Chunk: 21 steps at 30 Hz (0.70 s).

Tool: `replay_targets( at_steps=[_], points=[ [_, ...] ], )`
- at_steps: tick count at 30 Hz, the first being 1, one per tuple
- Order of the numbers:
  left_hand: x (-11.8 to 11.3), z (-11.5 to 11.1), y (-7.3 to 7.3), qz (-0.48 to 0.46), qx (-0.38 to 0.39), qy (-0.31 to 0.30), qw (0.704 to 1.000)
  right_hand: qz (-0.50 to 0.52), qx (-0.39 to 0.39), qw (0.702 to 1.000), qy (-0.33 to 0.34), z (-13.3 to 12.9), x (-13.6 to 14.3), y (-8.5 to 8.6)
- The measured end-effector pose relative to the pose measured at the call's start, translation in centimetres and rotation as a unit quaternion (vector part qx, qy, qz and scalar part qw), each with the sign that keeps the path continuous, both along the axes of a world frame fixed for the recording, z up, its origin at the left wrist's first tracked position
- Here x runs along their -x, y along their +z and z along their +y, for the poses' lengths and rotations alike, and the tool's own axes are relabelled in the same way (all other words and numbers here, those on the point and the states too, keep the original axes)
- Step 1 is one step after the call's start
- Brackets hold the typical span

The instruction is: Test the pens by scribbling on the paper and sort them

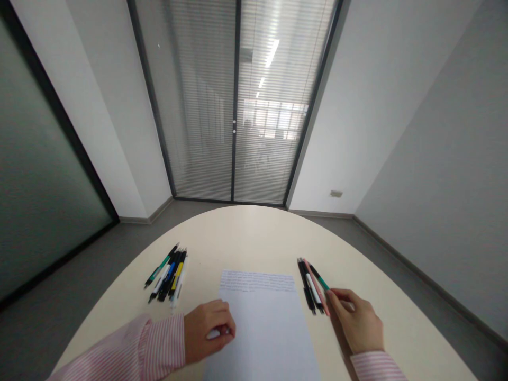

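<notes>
Between my hands lies a white sheet of paper (262, 328) with lines of handwriting across its top. My left hand (210, 329) rests on the sheet's left edge, fingers curled; what they hold, if anything, is hidden. My right hand (354, 319) pinches the lower end of a green and black pen (319, 277) at the right. Beside that pen lie a pink pen (316, 286), a white and black pen (313, 291) and black pens (305, 286). On the left is a bunch of several pens (169, 274), green, white, blue, yellow and black.
The round cream table (254, 233) has its curved far edge ahead. Beyond it stand a glass partition with blinds (206, 132), white walls (357, 106) and a grey floor (159, 222). A dark-framed glass panel (35, 174) is at the left.
</notes>
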<state>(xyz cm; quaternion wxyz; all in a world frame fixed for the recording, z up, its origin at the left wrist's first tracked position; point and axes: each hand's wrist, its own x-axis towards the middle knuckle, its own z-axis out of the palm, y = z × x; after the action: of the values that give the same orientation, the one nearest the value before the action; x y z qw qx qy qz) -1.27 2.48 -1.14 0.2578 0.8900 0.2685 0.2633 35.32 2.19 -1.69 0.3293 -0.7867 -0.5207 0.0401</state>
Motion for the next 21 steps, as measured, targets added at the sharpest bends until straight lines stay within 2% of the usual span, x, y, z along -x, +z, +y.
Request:
replay_targets(
  at_steps=[3,8,17,19,21],
  points=[
    [0.0,0.0,0.2,0.003,-0.004,0.001,1.0,-0.003,-0.003,1.0,-0.003,0.0,0.3,0.0],
    [0.1,-0.1,0.2,0.005,-0.006,0.0,1.0,0.052,0.0,0.999,0.005,0.0,0.8,0.2],
    [0.2,0.0,0.0,0.002,-0.005,-0.001,1.0,0.067,-0.02,0.997,0.042,0.2,1.2,0.4],
    [0.2,0.0,-0.1,0.002,-0.005,-0.005,1.0,0.055,-0.045,0.997,0.019,0.1,1.6,0.6],
    [0.2,0.0,-0.1,0.003,-0.003,-0.003,1.0,0.031,-0.089,0.995,-0.036,-0.3,2.3,1.1]
  ],
)
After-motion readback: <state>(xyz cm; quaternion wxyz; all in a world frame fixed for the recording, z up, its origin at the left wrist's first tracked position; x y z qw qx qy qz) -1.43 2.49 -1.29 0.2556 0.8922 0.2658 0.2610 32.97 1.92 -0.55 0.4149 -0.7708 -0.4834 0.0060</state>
